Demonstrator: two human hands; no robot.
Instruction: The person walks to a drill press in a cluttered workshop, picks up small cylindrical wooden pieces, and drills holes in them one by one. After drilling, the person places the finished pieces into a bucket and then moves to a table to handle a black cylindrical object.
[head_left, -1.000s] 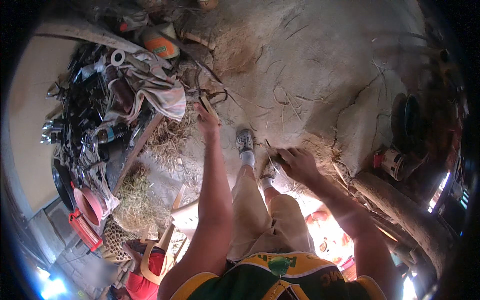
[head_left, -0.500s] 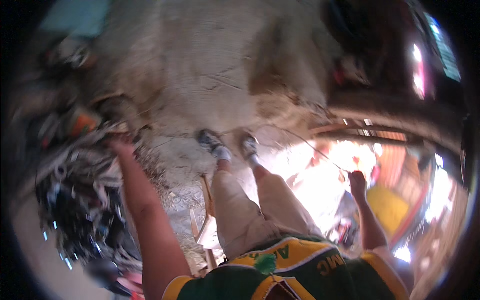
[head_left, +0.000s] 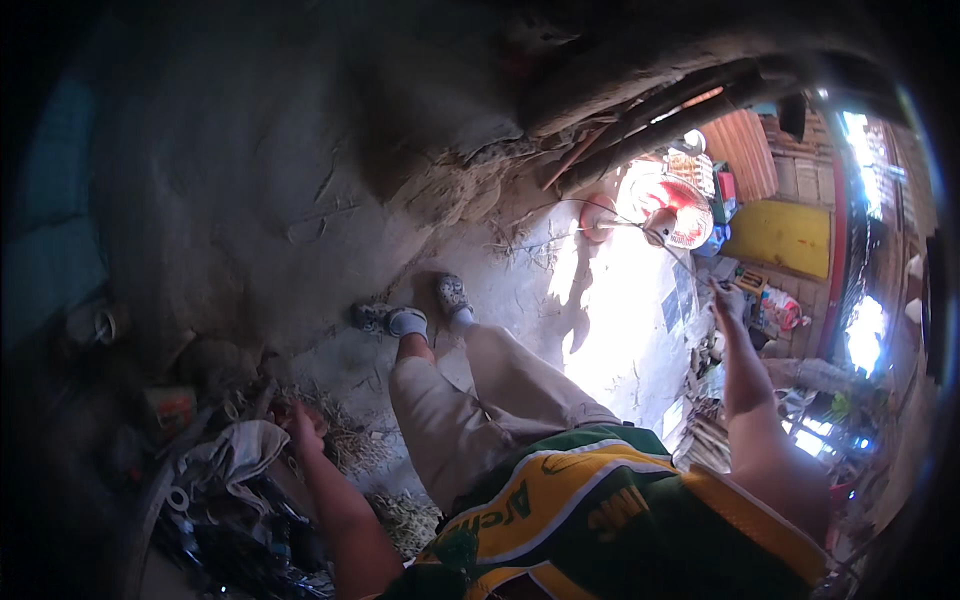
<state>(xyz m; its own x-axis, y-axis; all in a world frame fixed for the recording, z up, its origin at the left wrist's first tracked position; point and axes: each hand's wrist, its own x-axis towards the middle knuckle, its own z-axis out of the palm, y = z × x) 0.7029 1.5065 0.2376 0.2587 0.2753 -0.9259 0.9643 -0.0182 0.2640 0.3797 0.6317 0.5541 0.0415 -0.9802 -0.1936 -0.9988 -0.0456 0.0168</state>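
Observation:
My right hand (head_left: 729,300) is held out to the right, its fingers closed round one end of a thin, dark, bendy line that looks like a cord (head_left: 685,265). The cord runs up and left, passing in front of a standing electric fan (head_left: 688,205) with a red and white front. My left hand (head_left: 303,422) hangs low on the left in shadow, fingers loosely apart, with nothing visible in it. Close to it are a crumpled pale cloth (head_left: 240,455) and dry straw (head_left: 350,435) on the ground.
Bright sunlight falls on the floor (head_left: 625,310) to the right. A yellow panel (head_left: 782,238) stands at the right wall, with a red and white package (head_left: 782,308) beneath it. Dark beams (head_left: 660,120) cross the upper right. An orange-labelled container (head_left: 170,408) sits at the left.
My view has swung to the right, bringing the fan and sunlit floor more fully into sight. My feet have turned and stepped. The right hand keeps the cord; the left hand has come away from the clutter.

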